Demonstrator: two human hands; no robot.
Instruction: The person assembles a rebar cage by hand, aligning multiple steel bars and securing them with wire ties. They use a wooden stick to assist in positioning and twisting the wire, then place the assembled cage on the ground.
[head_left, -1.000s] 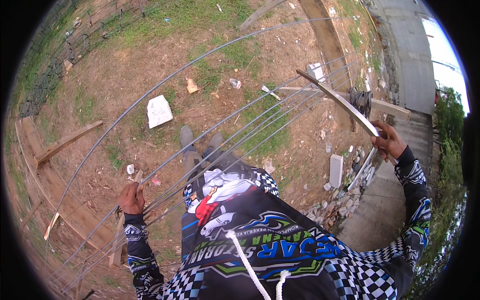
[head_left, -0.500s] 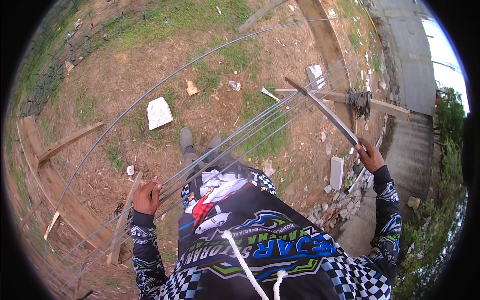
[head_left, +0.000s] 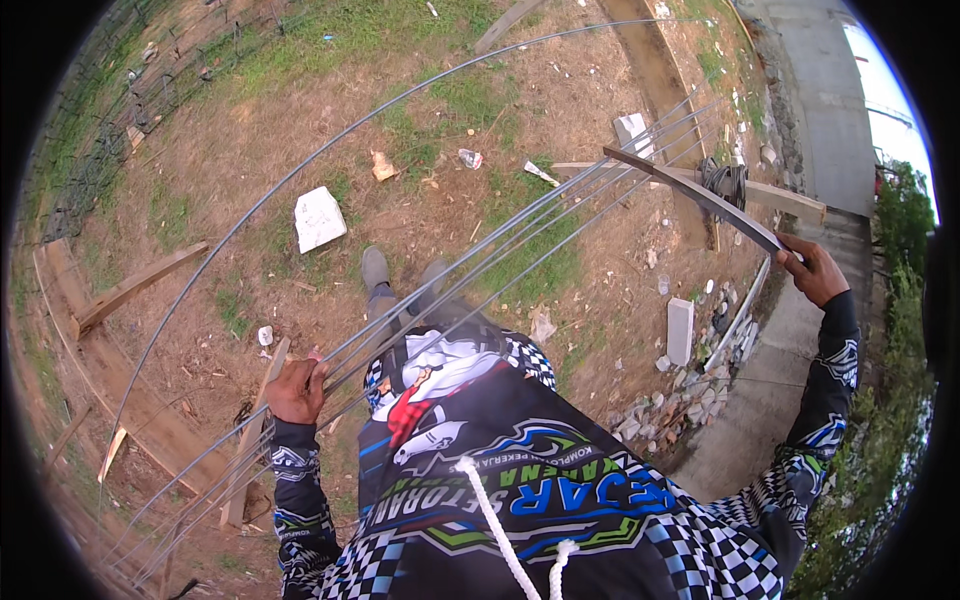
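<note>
the left hand [head_left: 296,388] is closed around the bundle of steel rods [head_left: 520,225]; the right hand [head_left: 815,270] grips a long flat metal bar [head_left: 700,195] crossing the rods' far end.

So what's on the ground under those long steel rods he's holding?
Under the steel rods lie bare dirt, a grass patch, paper scraps and the person's shoes. The left hand grips the rods; ground nearer the body is hidden by the shirt.

L hand [head_left: 296,390] fisted low at hip, arm bent. R hand [head_left: 815,270] closed, arm stretched out to the side, shoulder height.
</note>
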